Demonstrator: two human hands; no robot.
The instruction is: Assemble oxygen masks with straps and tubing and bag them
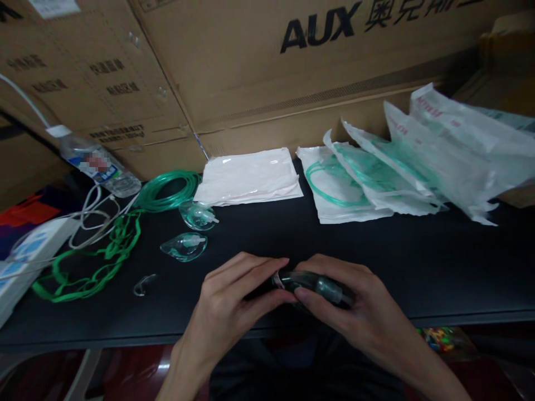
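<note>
Both hands hold a clear plastic oxygen mask (328,289) above the table's front edge. My left hand (238,295) is closed on its left end, fingers above and thumb below, near a pale strip on the rim. My right hand (349,295) grips the other end, with a translucent connector showing between thumb and fingers. Part of the mask is hidden by the fingers. To the left lie two similar masks, a farther mask (197,216) and a nearer mask (184,248), plus a small clear curved piece (144,284).
Green elastic straps (102,265) and a coil of green tubing (152,192) lie left on the black table (251,228). A white package (251,177) and several packs of green tubing (363,172) stand farther back. A bottle (100,167), power strip (37,250) and cardboard box (251,83) border them.
</note>
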